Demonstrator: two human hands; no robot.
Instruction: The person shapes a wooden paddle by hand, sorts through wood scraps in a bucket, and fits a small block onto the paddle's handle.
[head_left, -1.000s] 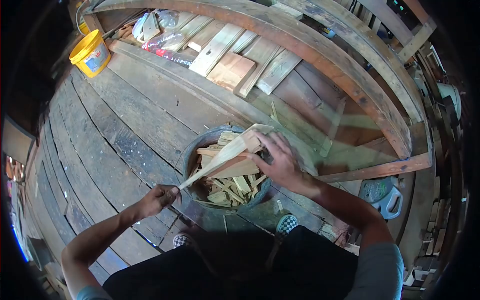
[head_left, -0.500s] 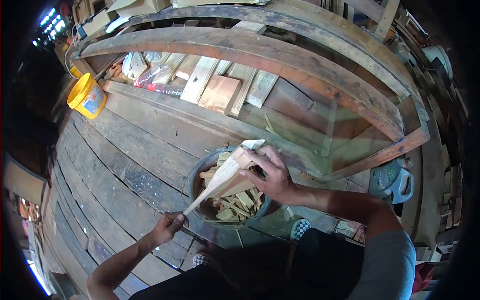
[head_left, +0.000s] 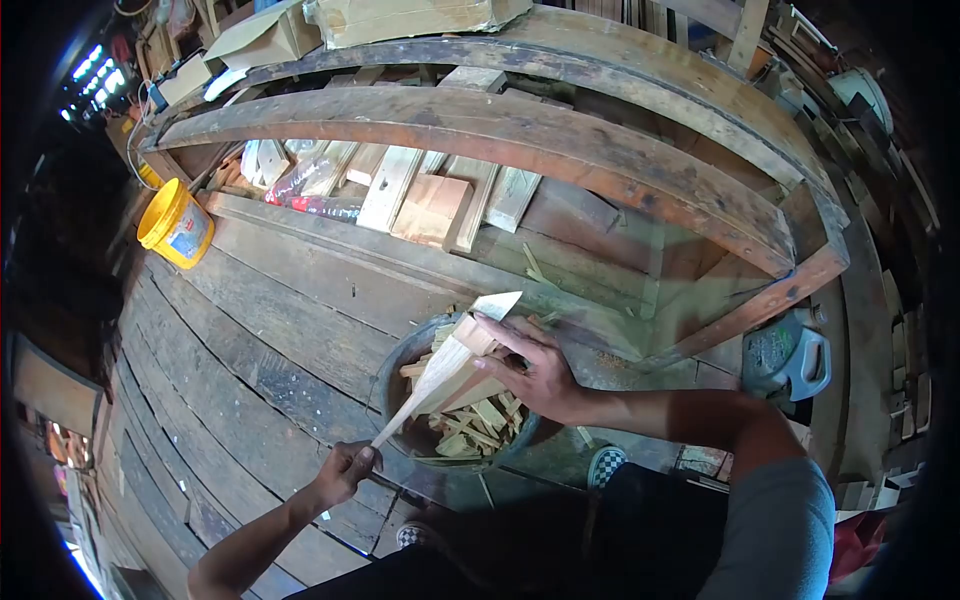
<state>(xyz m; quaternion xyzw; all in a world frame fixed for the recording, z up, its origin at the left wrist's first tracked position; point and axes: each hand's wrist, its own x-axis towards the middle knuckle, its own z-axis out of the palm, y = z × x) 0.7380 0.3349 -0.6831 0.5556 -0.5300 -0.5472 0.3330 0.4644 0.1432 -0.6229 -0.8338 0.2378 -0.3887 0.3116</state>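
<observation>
My left hand [head_left: 345, 474] is closed round the narrow end of a pale wooden paddle-shaped piece [head_left: 436, 374], which widens towards a pointed far end. My right hand [head_left: 538, 372] grips a small tan block [head_left: 474, 335] against the broad part, fingers on top and thumb at the near side. Whether the block is wrapped in anything, I cannot make out. Below the piece stands a dark round tub [head_left: 388, 370] holding wood chips and offcuts [head_left: 470, 425].
A long wooden bench frame [head_left: 470, 115] crosses ahead, with boards [head_left: 432, 208] lying beneath it. At the left is a yellow bucket [head_left: 178, 225]; a grey-blue jug [head_left: 785, 360] stands at the right. Worn planks [head_left: 270, 340] make up the floor.
My right hand and the block have shifted slightly down and left. My left hand keeps its hold on the narrow end, and the view has tilted a little.
</observation>
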